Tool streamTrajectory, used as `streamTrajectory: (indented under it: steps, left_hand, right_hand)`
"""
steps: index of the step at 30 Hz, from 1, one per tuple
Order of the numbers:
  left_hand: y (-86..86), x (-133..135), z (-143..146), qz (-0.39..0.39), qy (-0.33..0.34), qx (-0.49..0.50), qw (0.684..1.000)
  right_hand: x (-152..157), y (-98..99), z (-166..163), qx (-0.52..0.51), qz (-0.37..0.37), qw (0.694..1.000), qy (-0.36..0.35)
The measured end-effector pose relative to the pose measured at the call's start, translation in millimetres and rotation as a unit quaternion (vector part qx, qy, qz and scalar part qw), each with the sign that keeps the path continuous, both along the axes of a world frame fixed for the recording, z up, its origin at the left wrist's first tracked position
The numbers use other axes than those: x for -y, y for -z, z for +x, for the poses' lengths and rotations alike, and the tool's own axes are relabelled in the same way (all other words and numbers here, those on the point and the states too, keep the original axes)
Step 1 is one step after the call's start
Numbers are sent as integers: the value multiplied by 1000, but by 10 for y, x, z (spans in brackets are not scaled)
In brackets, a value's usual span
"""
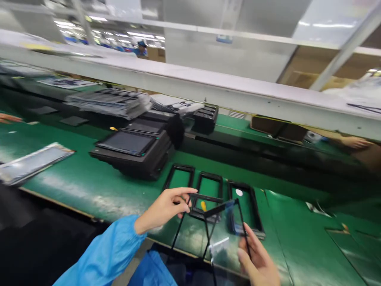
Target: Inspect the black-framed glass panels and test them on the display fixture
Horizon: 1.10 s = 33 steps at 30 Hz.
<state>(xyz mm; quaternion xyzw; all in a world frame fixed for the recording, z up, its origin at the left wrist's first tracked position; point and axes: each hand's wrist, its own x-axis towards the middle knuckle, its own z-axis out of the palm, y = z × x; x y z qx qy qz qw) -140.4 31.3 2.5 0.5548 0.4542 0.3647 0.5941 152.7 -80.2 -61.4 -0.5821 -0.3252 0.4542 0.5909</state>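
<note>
My right hand (257, 256) grips the edge of a clear panel with a black border (223, 208), tilted above the bench's front edge. My left hand (169, 204) is closed, thumb and finger pinching the upper corner of a second thin black-bordered clear sheet (208, 197). The two see-through pieces overlap, so I cannot tell whether they touch. Just beyond my hands, three black rectangular frames lie in a row on the green bench: a left frame (191, 169), a middle frame (220, 184) and a right frame (256, 208). A small yellow tab (203, 205) shows near the middle frame.
Stacked black trays (145, 159) carry a dark screen panel (126, 142) at left. A silvery-edged panel (35, 161) lies farther left on the green bench (98, 198). Piled sheets (110, 101) stand behind. A white shelf (208, 81) crosses above. Another person's hand (355, 142) shows at right, another (8, 118) at far left.
</note>
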Motion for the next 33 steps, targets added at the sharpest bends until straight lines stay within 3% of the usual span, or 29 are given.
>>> streamTrajectory:
  steps: [4,12,33]
  left_hand:
    - [108,99,74,1,-28,28,999]
    - [105,193,137,14,-37,52,998]
    - [284,289,388,-54,-79,207,974]
  right_hand:
    - [-88,9,-114,-4,-22,1000,-8]
    - [-66,6,-94,-11,-42,998,-39]
    - [91,-52,-462,46,-55,997,27]
